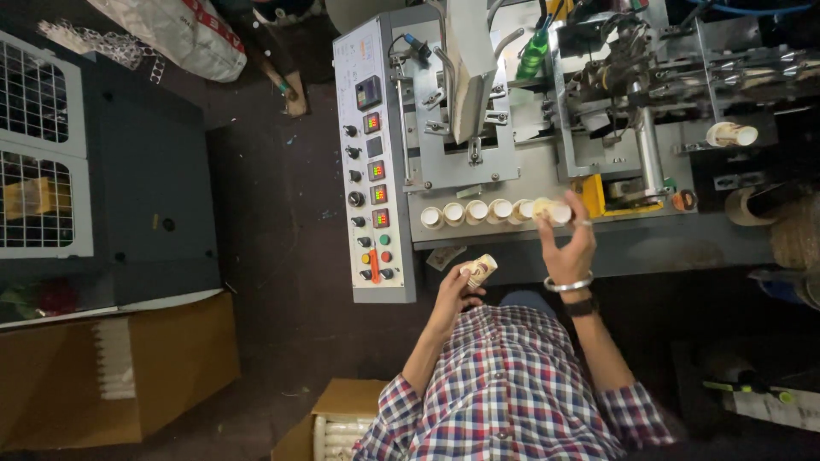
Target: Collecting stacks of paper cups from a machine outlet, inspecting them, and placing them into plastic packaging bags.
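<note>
Head view: left hand (455, 290) grips one paper cup (480, 270); right hand (571, 248) pinches the row's (478, 211) end cup (553, 211), which could topple its neighbours.

A grey control panel (373, 162) runs down the machine's near side — black knobs, small lit displays and coloured buttons. Behind it stand steel brackets and a green bottle (532, 54). A dark cabinet (154, 188) with white wire grilles (34, 145) fills one side, above a brown cardboard box (179, 358). A white sack (175, 32) lies on the dark floor (282, 213) — scuffed and stained.
</note>
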